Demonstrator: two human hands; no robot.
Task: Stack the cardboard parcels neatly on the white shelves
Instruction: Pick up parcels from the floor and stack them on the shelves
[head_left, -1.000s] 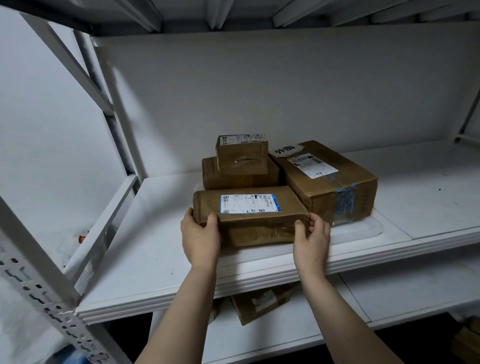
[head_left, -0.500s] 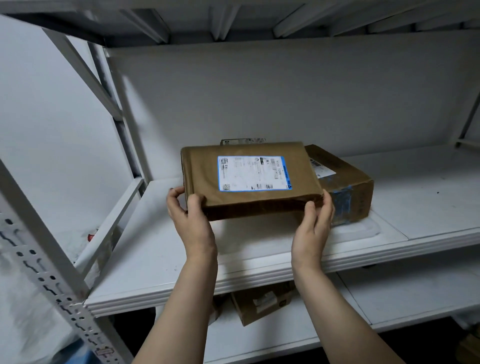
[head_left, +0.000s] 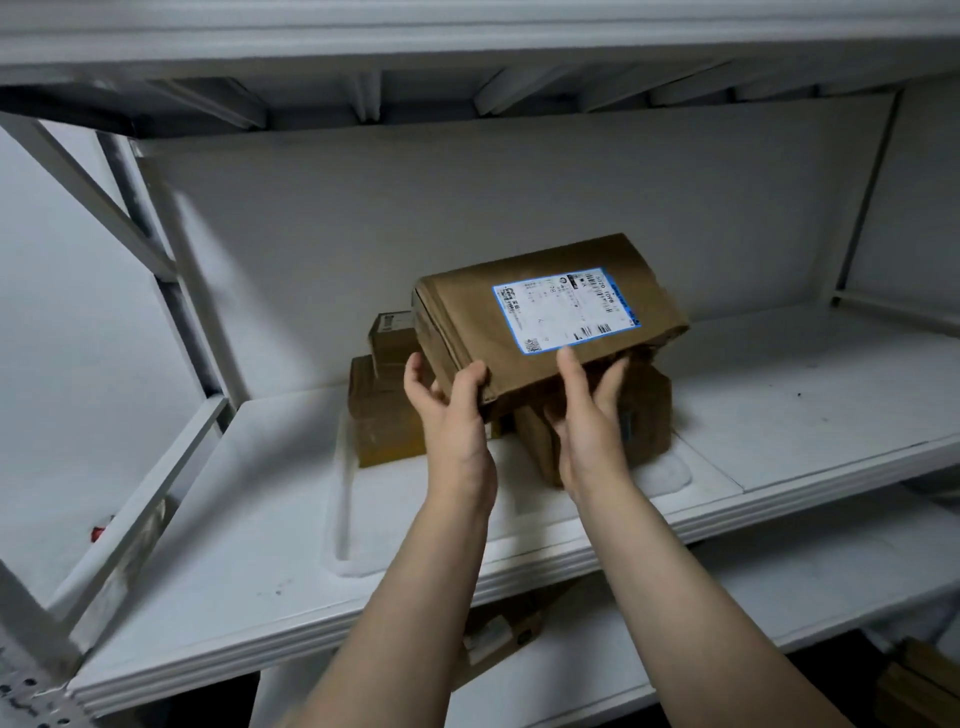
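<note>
Our left hand (head_left: 452, 415) and right hand (head_left: 587, 421) grip the labelled parcel (head_left: 550, 312), holding it tilted above the shelf (head_left: 260, 519).

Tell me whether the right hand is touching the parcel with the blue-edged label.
Touching. The head view shows the right hand holding the labelled parcel: thumb on its top face, fingers underneath.

Dim, cool light leaves the white shelf (head_left: 805, 405) grey, with deep shadow beneath the upper shelf (head_left: 78, 109) at top left. Wide-angle distortion bows the frame posts (head_left: 171, 291) near the edges; slight motion blur softens the label (head_left: 566, 309) on the parcel (head_left: 457, 322).
</note>
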